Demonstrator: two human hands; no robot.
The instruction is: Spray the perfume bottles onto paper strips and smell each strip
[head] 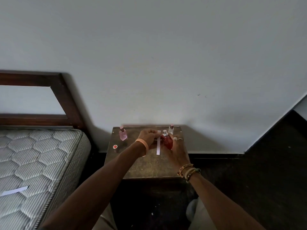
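My right hand (178,147) grips a red perfume bottle (167,140) with a silver spray top, above the small brown table (149,165). Just left of the bottle, my left hand (147,136) pinches the upper end of a white paper strip (158,146) that hangs down over the table. A pink perfume bottle (123,134) stands at the table's back left. A small clear bottle (171,129) with a pink cap stands at the back right, behind the red one.
A red cap (115,146) lies on the table's left side. A second paper strip (15,190) lies on the quilted mattress (33,163) at left, under a dark wooden headboard (66,97). The wall stands right behind the table; dark floor to the right.
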